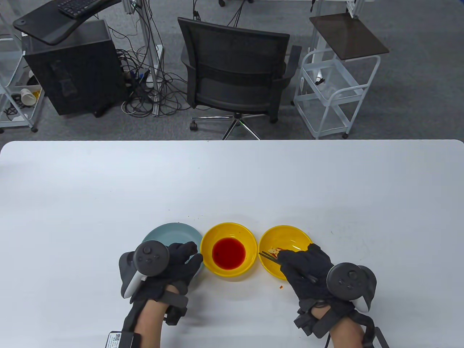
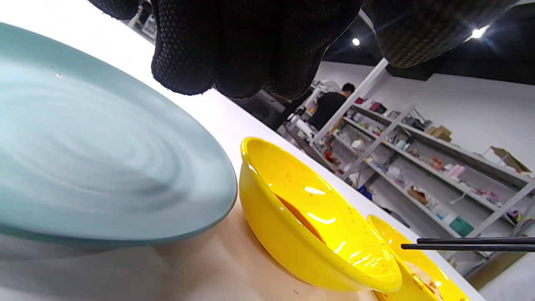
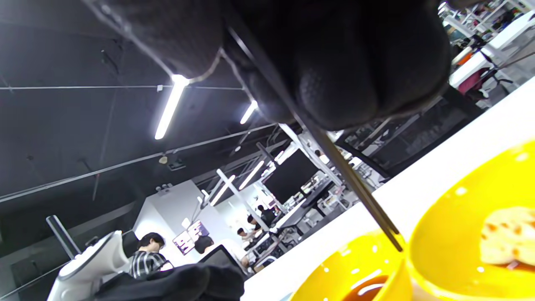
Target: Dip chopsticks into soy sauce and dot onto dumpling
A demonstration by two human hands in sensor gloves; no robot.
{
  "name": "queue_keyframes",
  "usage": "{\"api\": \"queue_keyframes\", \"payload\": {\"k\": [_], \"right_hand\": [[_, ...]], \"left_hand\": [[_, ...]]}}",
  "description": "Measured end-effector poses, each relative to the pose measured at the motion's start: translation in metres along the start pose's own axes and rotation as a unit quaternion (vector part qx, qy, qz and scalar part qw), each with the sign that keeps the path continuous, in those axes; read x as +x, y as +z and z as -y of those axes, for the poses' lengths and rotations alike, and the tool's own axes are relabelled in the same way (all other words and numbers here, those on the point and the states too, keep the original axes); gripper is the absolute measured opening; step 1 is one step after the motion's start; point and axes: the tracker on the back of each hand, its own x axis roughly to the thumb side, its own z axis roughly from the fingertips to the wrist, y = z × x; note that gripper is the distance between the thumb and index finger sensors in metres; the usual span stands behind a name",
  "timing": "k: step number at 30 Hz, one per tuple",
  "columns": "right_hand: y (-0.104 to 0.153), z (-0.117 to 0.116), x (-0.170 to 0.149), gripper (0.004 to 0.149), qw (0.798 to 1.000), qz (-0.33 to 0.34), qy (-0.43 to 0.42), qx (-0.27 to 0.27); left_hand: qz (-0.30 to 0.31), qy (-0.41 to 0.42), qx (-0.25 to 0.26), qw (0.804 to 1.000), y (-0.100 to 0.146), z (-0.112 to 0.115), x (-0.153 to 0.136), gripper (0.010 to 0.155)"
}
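Table view shows the right hand (image 1: pixel 308 270) gripping the chopsticks (image 1: pixel 267 255), its fingers closed around the pair, the tips poking out past the fingertips over the near left rim of the dumpling bowl (image 1: pixel 302 237). The dumpling (image 3: pixel 508 236), already flecked with reddish spots, lies in that bowl just beyond and beside the tips. The soy sauce bowl (image 1: pixel 229 232) sits to the left of the fingers, touching or nearly touching the dumpling bowl. The left hand (image 1: pixel 177 259) rests on the blue plate (image 1: pixel 163 233), fingers curled loosely over its rim and gripping nothing that I can see.

Judging from the tips' place between the two bowls, the step is a carry from one to the other; which way, I cannot tell. To do it well, keep the two sticks pressed together so the tips stay level, lift clear of both rims, dip only the very ends, and touch the dumpling lightly so it does not slide.
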Motion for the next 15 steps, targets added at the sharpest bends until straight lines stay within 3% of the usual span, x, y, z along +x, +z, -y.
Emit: {"api": "queue_keyframes", "payload": {"k": [5, 15], "right_hand": [[-0.0005, -0.0080, 0.0047, 0.055, 1.000, 0.006, 0.019, 0.018], [0.0001, -0.0022, 0.0047, 0.055, 1.000, 0.006, 0.009, 0.004]], "left_hand": [[0.004, -0.001, 0.006, 1.000, 0.0006, -0.0013, -0.0003, 0.068], [0.001, 0.002, 0.005, 1.000, 0.0009, -0.0013, 0.0000, 0.068]]}}
